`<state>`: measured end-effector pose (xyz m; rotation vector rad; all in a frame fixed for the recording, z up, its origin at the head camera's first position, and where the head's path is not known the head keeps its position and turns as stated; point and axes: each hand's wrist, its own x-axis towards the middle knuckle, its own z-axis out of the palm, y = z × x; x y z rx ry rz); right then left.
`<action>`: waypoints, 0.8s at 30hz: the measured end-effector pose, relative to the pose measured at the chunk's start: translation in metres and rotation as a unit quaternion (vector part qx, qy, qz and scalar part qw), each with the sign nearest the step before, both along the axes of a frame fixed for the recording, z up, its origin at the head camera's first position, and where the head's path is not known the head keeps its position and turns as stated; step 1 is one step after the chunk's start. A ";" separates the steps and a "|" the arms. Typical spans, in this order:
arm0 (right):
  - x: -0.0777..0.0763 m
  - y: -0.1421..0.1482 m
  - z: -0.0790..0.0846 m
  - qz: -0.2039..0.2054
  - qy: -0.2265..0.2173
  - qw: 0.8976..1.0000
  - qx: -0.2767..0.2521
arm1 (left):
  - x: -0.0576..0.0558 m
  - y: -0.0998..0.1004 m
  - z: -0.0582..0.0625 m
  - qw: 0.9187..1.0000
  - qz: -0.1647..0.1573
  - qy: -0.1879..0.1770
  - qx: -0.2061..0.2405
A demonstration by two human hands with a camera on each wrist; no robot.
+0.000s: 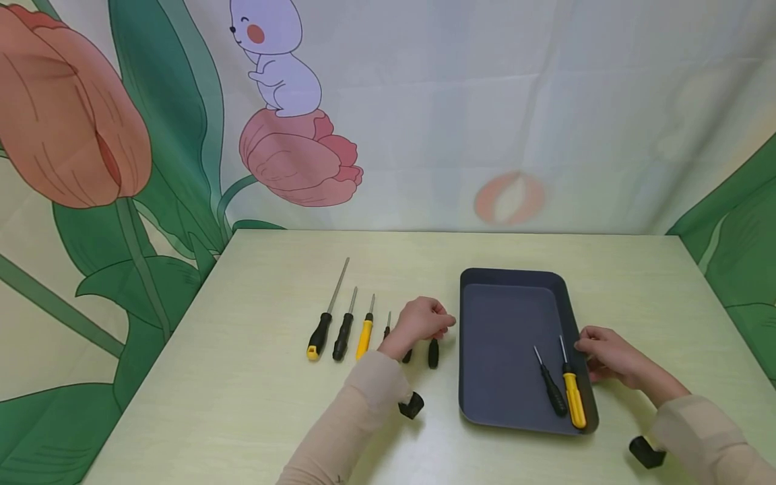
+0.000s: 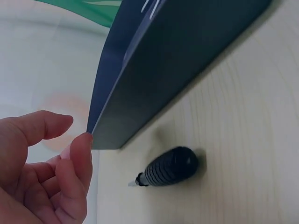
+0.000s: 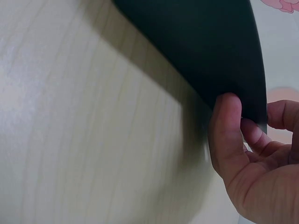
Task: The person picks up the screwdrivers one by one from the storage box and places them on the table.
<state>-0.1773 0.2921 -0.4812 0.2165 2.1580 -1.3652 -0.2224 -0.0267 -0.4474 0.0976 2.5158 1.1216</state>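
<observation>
A dark tray lies on the table, holding a black screwdriver and a yellow screwdriver in its near right part. My right hand pinches the tray's right rim; the right wrist view shows fingers on both sides of the wall. Just left of the tray hovers my left hand, fingers loosely bent, thumb and fingertips apart, holding nothing. Its forefinger is close to the tray's rim in the left wrist view; whether they touch I cannot tell. Below that hand lies a short black screwdriver.
Left of the tray, screwdrivers lie in a row: a long black-and-yellow one, a black one, a yellow one and smaller dark ones, partly hidden by my left hand and wrist. A printed curtain hangs behind the table.
</observation>
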 end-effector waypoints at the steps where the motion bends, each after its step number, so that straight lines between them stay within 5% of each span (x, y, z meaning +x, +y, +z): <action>1: 0.000 0.000 0.000 0.000 0.000 1.000 0.000 | 0.001 0.001 0.000 1.000 0.000 -0.002 0.004; 9: 0.001 0.000 0.001 0.000 0.000 1.000 -0.003 | 0.008 0.011 0.005 0.997 -0.018 -0.028 0.064; 24: 0.001 -0.001 0.002 0.001 0.001 1.000 0.001 | 0.017 0.030 0.004 0.995 -0.051 -0.040 0.073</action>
